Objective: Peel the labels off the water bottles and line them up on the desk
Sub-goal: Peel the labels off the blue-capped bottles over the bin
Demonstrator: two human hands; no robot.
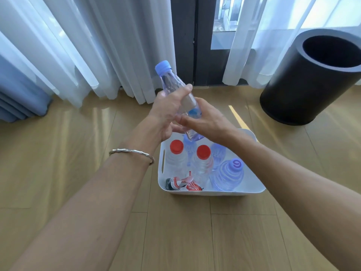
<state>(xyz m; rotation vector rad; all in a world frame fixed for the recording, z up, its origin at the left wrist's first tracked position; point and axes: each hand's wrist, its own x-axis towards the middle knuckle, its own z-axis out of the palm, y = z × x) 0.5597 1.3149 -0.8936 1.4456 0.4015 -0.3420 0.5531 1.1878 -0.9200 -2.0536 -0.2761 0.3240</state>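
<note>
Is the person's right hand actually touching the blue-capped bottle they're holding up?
Touching. In the head view the right hand pinches the blue-capped bottle at its label, with no gap between them.

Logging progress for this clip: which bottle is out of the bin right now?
The light-blue-capped bottle, held by the left hand and right hand above the white bin; the other bottles all stand inside it.

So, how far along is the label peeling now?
Done: one torn label lies in the bin. In hand: the left hand grips a blue-capped bottle, the right hand holds it at its blue label. Left: the other bottles in the bin; no line-up is in view.
</note>
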